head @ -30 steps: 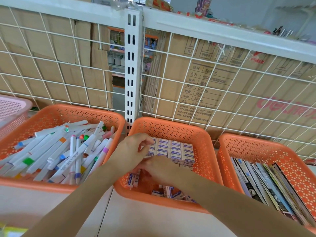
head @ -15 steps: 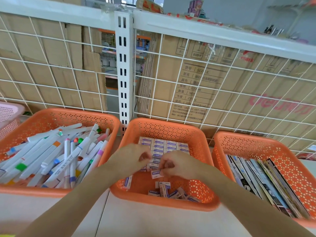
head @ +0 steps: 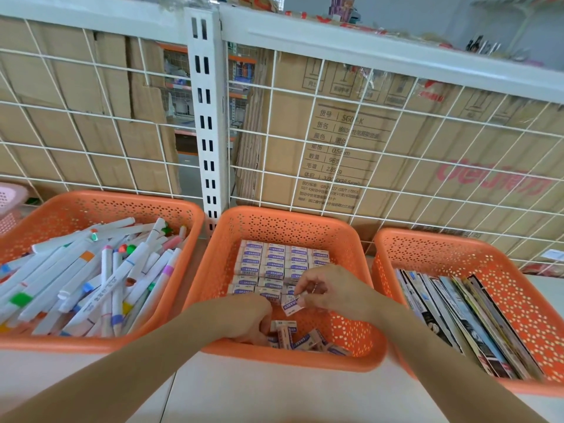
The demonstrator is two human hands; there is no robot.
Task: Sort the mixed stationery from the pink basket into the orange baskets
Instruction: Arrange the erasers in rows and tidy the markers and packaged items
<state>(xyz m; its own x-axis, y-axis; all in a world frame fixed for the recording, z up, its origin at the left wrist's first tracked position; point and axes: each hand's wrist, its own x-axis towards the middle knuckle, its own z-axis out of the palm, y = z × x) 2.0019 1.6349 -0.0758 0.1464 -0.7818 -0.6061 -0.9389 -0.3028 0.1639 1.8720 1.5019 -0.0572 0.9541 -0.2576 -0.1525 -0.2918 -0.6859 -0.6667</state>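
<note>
Three orange baskets stand in a row. The middle basket (head: 287, 221) holds neat rows of boxed erasers (head: 268, 261) at the back and several loose erasers (head: 305, 338) at the front. My right hand (head: 332, 290) pinches one eraser (head: 293, 304) above the rows. My left hand (head: 247, 320) reaches down onto the loose erasers at the front, fingers curled; whether it grips one is hidden. The left basket (head: 100, 199) is full of white markers (head: 91, 279). The right basket (head: 457, 239) holds flat booklets (head: 464, 319). The pink basket (head: 9, 196) shows only a corner at the far left.
A white wire grid (head: 335, 117) with a slotted upright post (head: 207, 117) closes the back of the shelf, cardboard boxes behind it. The white shelf surface (head: 259, 392) runs in front of the baskets.
My left hand dropped from the eraser rows to the loose erasers at the basket's front. My right hand lifted an eraser and moved right, above the rows.
</note>
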